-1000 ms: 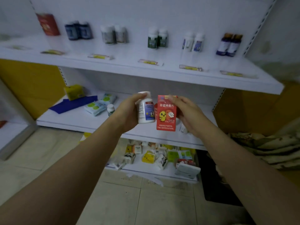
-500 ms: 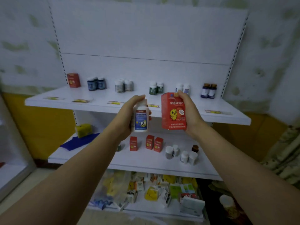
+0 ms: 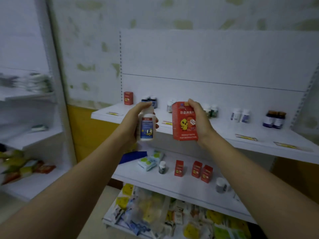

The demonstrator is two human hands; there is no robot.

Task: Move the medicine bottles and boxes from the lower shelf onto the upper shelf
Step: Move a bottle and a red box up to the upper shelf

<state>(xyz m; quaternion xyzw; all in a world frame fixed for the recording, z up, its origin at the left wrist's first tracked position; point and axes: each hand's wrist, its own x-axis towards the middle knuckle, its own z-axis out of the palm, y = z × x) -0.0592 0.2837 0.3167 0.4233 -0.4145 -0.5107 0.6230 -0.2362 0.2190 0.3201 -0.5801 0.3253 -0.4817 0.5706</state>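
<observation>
Hands are raised side by side in front of the upper shelf [image 3: 224, 135], a gap between them, each clamped on one item. Left hand [image 3: 132, 122] wraps its fingers round a white medicine bottle [image 3: 146, 128] with a blue label, held upright just before the shelf's front edge. Right hand [image 3: 198, 120] grips a red box [image 3: 184, 125] printed with a yellow chick, fingers over its top corner and far side; the box is upright too, level with that same edge. Along the back of the upper shelf stand a small red carton [image 3: 128, 98] at its left end, then pairs of bottles: dark blue ones [image 3: 152, 100] partly hidden behind the left hand, green-labelled ones [image 3: 212, 111] just beside the right hand, white ones [image 3: 240, 115], and dark brown-capped ones [image 3: 274, 119] toward its right end. Yellow price tags [image 3: 246, 137] lie near its front edge. Directly below the upper shelf, the lower shelf [image 3: 172, 186] carries three small red boxes [image 3: 196, 169], a small dark bottle [image 3: 162, 167], pale packets [image 3: 150, 161] and a blue sheet [image 3: 133, 156], with a grey-white bottle [image 3: 221, 185] farther right.
</observation>
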